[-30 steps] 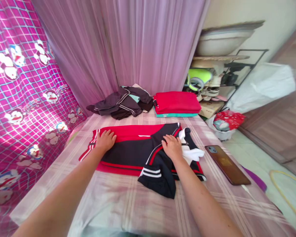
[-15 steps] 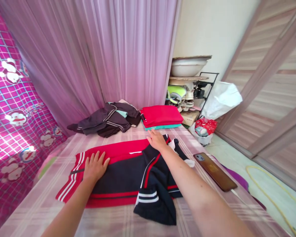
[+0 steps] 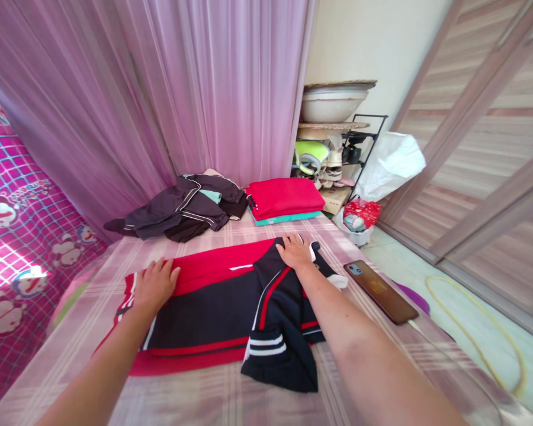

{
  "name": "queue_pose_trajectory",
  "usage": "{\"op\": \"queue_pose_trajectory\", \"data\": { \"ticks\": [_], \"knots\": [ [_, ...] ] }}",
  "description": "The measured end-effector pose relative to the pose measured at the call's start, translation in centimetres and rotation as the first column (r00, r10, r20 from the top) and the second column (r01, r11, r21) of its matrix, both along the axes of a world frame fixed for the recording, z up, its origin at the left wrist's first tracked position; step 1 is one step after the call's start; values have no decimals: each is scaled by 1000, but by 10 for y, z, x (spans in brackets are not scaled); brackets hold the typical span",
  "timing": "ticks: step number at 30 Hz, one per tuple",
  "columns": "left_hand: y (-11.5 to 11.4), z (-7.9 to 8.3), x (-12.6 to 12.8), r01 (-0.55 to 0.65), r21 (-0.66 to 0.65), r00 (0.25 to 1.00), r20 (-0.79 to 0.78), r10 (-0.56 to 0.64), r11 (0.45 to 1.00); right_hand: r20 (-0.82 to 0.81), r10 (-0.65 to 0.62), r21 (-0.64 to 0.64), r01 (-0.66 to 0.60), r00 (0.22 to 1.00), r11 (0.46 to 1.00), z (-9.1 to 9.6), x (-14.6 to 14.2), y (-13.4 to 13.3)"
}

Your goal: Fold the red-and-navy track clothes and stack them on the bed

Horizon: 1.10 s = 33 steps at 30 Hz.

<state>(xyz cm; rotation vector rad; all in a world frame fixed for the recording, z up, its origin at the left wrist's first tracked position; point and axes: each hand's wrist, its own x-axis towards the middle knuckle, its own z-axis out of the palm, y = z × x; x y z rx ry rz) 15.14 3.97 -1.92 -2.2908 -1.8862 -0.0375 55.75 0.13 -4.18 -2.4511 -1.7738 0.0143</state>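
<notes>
A red and navy sports shirt with white stripes lies spread on the bed, its sides turned in and one navy striped sleeve pointing toward me. My left hand rests flat on the red part near the striped hem at the left, fingers stretched. My right hand lies on the navy shoulder by the collar at the far right, its fingers extended over the far edge. Neither hand visibly grips the cloth. Part of the hem is hidden under my left hand and forearm.
Behind the shirt sit a folded red and teal stack and a heap of dark clothes. A phone with a cable lies right of the shirt. Beyond the bed stand a shoe rack and bags.
My left hand has slid left toward the hem of the shirt. My right hand has shifted slightly along the shoulder toward the collar. The camera view has also shifted a little.
</notes>
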Motion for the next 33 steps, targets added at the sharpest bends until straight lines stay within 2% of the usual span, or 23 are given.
{"op": "queue_pose_trajectory", "data": {
  "ticks": [2,4,6,7,9,12,15,17,20,22,25,29,33],
  "knots": [
    [12,14,-9,-37,-25,998,-42,36,999,-4,-2,10,2,1000,1000,0,0,0],
    [23,26,-18,-72,-155,994,-93,58,985,-8,-5,26,6,1000,1000,0,0,-1],
    [32,34,-27,-57,-243,992,-122,28,968,-5,-3,59,4,1000,998,0,0,-2],
    [36,37,-30,-42,-238,993,-121,14,970,-3,-2,76,2,1000,997,0,0,-3],
    [43,38,-35,-19,-144,996,-92,6,989,-2,-1,97,1,1000,995,0,-1,-4],
    [53,33,-37,-25,-45,999,-33,24,999,-7,-19,87,20,1000,996,1,-1,-4],
    [58,26,-30,-83,-103,995,-60,77,991,-15,-36,57,36,999,998,1,-1,-3],
    [57,22,-23,-96,-82,993,-71,91,992,-23,-35,41,36,999,998,2,-1,-2],
    [47,14,-7,6,65,1000,-30,-4,998,-29,-36,29,37,999,999,1,-2,-1],
    [37,8,3,107,102,994,-41,-104,989,-27,-42,22,42,999,999,1,-2,-1],
    [24,-4,13,140,2,986,-92,-140,990,-22,-45,0,45,999,999,1,0,-2],
    [18,-15,16,51,-63,992,-115,-58,997,0,-25,-9,25,1000,1000,8,-3,-3],
    [20,-21,14,37,-44,997,-64,-40,998,-16,23,54,-22,1000,998,14,-34,-4]
  ]
}}
